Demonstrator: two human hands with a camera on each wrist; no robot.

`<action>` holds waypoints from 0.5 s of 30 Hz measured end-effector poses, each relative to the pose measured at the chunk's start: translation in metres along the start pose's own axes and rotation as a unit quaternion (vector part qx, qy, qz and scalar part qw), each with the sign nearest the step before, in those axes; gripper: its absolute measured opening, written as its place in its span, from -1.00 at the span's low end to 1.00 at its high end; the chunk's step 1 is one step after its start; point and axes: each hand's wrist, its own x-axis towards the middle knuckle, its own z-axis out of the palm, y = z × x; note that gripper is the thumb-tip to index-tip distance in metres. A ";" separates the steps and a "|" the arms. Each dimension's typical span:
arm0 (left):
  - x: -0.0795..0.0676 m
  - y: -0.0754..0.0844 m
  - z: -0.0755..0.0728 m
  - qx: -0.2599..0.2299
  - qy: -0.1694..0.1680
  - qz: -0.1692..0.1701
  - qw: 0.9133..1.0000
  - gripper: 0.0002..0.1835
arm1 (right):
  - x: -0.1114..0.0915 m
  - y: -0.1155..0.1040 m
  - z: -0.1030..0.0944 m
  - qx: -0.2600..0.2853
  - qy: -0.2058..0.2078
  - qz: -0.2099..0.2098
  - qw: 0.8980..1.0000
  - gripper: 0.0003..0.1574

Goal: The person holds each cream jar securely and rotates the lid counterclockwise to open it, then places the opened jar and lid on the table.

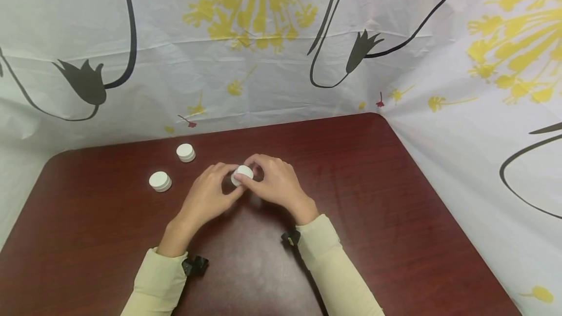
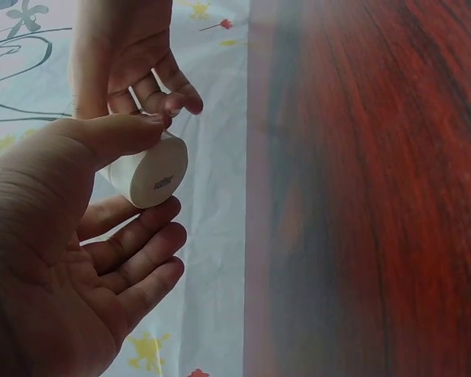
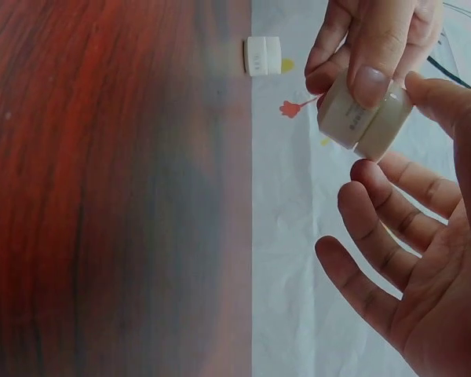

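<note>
Between both hands, raised over the table, is a small white round jar with a lid. My left hand pinches the jar's body; its thumb lies along the side and a fingertip supports it from below in the left wrist view. Small dark print marks the jar's flat base. My right hand pinches the lid end between thumb and forefinger, while its other fingers are spread in the right wrist view.
Two similar white jars stand on the dark red wooden table, a nearer one and a farther one, both left of the hands. A white cloth with yellow and grey flowers hangs behind the table and along its right side.
</note>
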 end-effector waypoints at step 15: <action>0.001 -0.005 0.000 0.006 -0.011 -0.007 1.000 -0.45 | 0.000 -0.001 0.002 -0.002 -0.009 -0.017 1.000 -0.52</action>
